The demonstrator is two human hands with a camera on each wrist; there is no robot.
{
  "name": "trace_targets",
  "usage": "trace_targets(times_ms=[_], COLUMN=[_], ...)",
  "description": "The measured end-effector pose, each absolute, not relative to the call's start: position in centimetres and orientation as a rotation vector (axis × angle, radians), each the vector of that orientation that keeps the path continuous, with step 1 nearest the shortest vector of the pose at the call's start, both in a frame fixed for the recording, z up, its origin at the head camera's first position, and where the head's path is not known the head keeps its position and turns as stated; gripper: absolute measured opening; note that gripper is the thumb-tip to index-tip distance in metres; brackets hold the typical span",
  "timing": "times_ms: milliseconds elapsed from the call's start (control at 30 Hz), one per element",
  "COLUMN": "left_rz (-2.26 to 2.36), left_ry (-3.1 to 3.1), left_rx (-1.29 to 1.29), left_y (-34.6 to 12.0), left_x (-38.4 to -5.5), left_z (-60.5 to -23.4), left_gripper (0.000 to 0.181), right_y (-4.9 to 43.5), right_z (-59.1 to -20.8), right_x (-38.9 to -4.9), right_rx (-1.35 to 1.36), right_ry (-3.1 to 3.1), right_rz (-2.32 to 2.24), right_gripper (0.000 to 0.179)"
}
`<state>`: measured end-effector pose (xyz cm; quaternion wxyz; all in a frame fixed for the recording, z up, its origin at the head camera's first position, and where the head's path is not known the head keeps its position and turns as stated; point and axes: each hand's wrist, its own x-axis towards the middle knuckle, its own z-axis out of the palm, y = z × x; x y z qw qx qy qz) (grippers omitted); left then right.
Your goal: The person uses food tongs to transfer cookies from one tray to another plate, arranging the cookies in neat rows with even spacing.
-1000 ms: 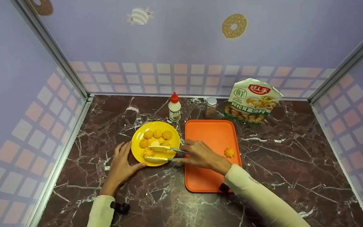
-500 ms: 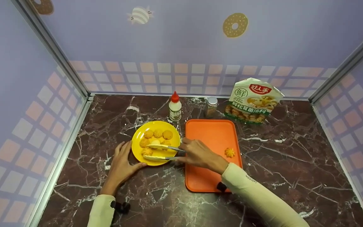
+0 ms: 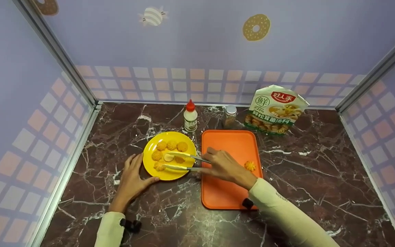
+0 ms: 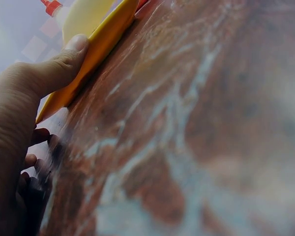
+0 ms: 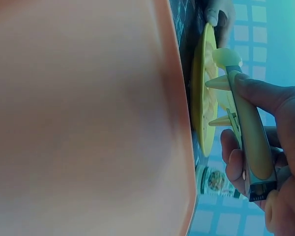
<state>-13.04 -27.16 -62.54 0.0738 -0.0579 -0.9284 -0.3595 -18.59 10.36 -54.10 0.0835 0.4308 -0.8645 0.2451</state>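
My left hand (image 3: 132, 180) holds the rim of a yellow plate (image 3: 170, 176), thumb at its near edge and fingers along its left side. Several swirled golden cookies (image 3: 171, 145) lie on the plate. In my right hand (image 3: 224, 165) is a pair of tongs (image 3: 180, 155), gripped over the orange tray's left edge. The tongs' pale tips are spread apart above the plate, around its middle cookies; I see nothing pinched between them. From the right wrist view, the tongs (image 5: 250, 123) stand against the plate (image 5: 199, 98) seen edge-on.
The orange tray (image 3: 228, 140) lies right of the plate, bearing one flower-shaped cookie (image 3: 250, 166). Behind stand a red-capped squeeze bottle (image 3: 190, 118), a spice jar (image 3: 229, 117) and a printed food pouch (image 3: 275, 109). Patterned walls (image 3: 197, 41) enclose the marble-look tabletop (image 3: 307, 178).
My right hand has drawn the tongs slightly right and away from me, uncovering more of the near-left cookie. My left hand stays at the plate's rim.
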Motion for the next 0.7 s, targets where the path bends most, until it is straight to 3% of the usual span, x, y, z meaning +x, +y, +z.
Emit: trace_targets(times_ms=[700], left_rz=[-1.075], left_ry=[-2.792], left_rx=[-0.181], left_y=[-27.1], left_x=[-13.0], left_z=[-62.3], left_gripper=[0.121], right_y=[16.6], right_z=[-54.3], right_x=[-18.8], right_rx=[1.082], right_ry=[-2.617], right_rz=[0.73], right_gripper=[0.042])
